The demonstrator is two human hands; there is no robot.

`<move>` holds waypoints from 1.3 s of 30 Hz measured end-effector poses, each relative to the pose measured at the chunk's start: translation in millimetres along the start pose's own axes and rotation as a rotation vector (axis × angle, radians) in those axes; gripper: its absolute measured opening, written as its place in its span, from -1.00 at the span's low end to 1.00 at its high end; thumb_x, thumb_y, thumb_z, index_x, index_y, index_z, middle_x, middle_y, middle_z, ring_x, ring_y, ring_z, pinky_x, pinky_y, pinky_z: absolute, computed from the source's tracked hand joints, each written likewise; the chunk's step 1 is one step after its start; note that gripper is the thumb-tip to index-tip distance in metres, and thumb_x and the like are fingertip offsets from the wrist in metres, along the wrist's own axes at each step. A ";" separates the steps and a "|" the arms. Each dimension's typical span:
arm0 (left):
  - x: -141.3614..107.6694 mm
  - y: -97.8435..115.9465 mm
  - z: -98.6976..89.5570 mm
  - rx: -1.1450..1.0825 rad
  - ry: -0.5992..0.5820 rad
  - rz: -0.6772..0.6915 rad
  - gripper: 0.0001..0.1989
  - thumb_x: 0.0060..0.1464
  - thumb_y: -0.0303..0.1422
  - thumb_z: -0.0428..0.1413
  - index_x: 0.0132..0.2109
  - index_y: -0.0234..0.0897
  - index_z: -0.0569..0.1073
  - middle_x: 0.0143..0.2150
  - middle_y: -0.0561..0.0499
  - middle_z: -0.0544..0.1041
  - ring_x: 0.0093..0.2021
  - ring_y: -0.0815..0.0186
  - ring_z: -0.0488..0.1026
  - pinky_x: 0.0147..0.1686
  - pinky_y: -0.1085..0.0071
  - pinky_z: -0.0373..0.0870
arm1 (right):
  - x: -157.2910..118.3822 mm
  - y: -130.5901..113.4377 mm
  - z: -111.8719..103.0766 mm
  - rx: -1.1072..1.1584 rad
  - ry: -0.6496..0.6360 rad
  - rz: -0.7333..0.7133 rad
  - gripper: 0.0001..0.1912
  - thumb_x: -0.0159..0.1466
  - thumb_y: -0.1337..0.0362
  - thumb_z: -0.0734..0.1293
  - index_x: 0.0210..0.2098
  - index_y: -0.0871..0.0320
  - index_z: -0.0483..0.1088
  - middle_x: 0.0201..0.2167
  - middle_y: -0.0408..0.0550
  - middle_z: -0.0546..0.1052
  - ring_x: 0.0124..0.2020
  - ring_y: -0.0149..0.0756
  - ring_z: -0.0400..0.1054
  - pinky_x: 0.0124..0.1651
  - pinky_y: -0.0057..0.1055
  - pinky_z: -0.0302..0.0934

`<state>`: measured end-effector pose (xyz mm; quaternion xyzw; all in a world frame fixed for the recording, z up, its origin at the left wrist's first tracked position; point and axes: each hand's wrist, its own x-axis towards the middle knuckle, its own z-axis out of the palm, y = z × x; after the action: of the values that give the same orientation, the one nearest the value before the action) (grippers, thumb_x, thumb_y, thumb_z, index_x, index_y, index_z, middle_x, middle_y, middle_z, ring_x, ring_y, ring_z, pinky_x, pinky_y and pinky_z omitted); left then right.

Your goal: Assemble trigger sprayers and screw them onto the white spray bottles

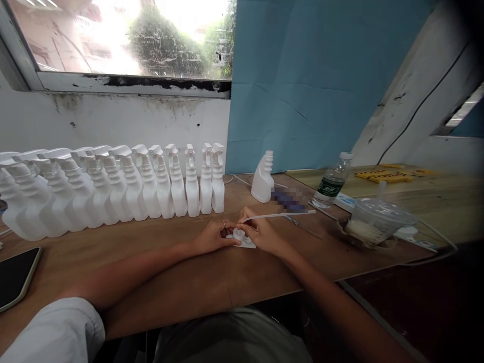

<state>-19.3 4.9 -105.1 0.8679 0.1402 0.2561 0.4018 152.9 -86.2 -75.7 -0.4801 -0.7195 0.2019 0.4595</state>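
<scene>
Near the middle of the brown table, my left hand (pixel 215 237) has its fingers closed around a small white plastic part (pixel 239 234). That part has a round, upright collar and a flat base; my fingers hide some of it, so its exact kind is unclear. Beside it, my right hand (pixel 261 233) pinches a thin white plastic tube (pixel 282 215) close to its left end, just over the collar. The rest of the tube stretches to the right above the table. Whether the tube touches the collar I cannot tell.
Several white trigger spray bottles (pixel 143 186) stand in a row at the left. A headless white bottle (pixel 262 179), a water bottle (pixel 331 184) and a lidded cup (pixel 378 222) stand right. A phone (pixel 17 277) lies left; thin metal tools (pixel 302 225) lie beyond my right hand.
</scene>
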 end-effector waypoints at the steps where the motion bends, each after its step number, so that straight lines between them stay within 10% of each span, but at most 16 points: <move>1: 0.0 0.1 -0.1 0.002 0.000 -0.004 -0.58 -0.01 -0.26 0.32 0.00 -0.32 0.53 -0.32 0.06 0.47 -0.41 0.42 0.29 -0.39 0.50 0.22 | 0.1 1.4 -0.5 0.006 0.008 0.006 -0.84 0.29 0.23 0.27 -0.41 0.11 0.26 -0.44 -0.18 0.34 -0.42 -0.36 0.24 -0.36 -0.42 0.13; 39: 2.3 0.5 -2.6 0.012 -0.042 0.042 -0.60 0.03 -0.26 0.29 0.03 -0.25 0.56 -0.42 0.14 0.27 -0.43 0.42 0.21 -0.38 0.50 0.15 | 1.6 19.7 2.5 0.112 0.039 0.033 -0.67 0.22 0.11 0.37 -0.51 0.12 0.19 -0.49 -0.21 0.28 -0.47 -0.42 0.17 -0.42 -0.46 0.06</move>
<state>-18.8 7.2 -102.5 0.8784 0.1148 0.2453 0.3938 160.6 -75.4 -90.6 -0.4693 -0.6899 0.2400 0.4962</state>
